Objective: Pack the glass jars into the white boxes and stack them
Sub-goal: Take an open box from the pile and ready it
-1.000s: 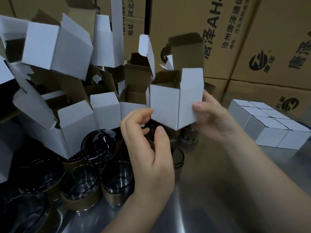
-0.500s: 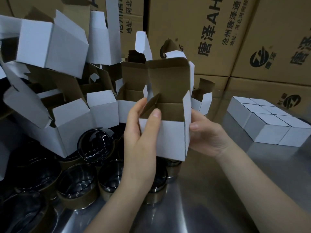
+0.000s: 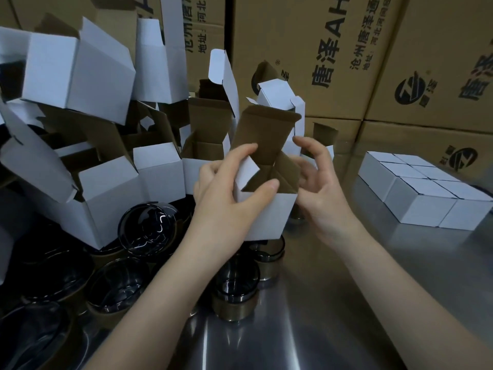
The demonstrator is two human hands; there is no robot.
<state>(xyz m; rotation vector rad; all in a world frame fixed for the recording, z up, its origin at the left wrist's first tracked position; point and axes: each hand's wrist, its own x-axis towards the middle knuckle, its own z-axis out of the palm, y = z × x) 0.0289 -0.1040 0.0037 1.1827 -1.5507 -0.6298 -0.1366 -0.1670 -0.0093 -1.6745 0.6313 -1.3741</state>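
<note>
Glass jars (image 3: 236, 292) stood crowded on the steel table (image 3: 306, 329) across the lower left and lower centre of the frame. Each was dark glass with a brown band, and one lay on its side with its mouth toward the camera. Those at lower left ran off the frame edge and sank into shadow, so no count was possible. One jar sat half hidden under the held box. Both forearms entered from the bottom edge and were cut off there.

Centre frame: the left hand (image 3: 224, 198) gripped a white box (image 3: 266, 217), thumb hooked over the front rim, fingers pinching the left flap. The box was held above the jars with its lid flap up and its brown inside showing. The right hand (image 3: 322, 193) sat at the box's right side, fingers loosely bent. The box hid any contact, so its grip could not be told.

Upper left: a heap of open white boxes (image 3: 80, 73) tilted at all angles, several cut by the frame edge. Right of frame: closed white boxes (image 3: 426, 198) packed edge to edge on the table, six tops showing.

Far back: brown cartons (image 3: 293, 49) stacked as a wall. The print read "唐泽" and "AH", the letters cut by the top edge. Smaller lines began "沧州唐泽" and "地址", the rest unclear. A round black logo (image 3: 409, 90) showed on the right-hand cartons.
</note>
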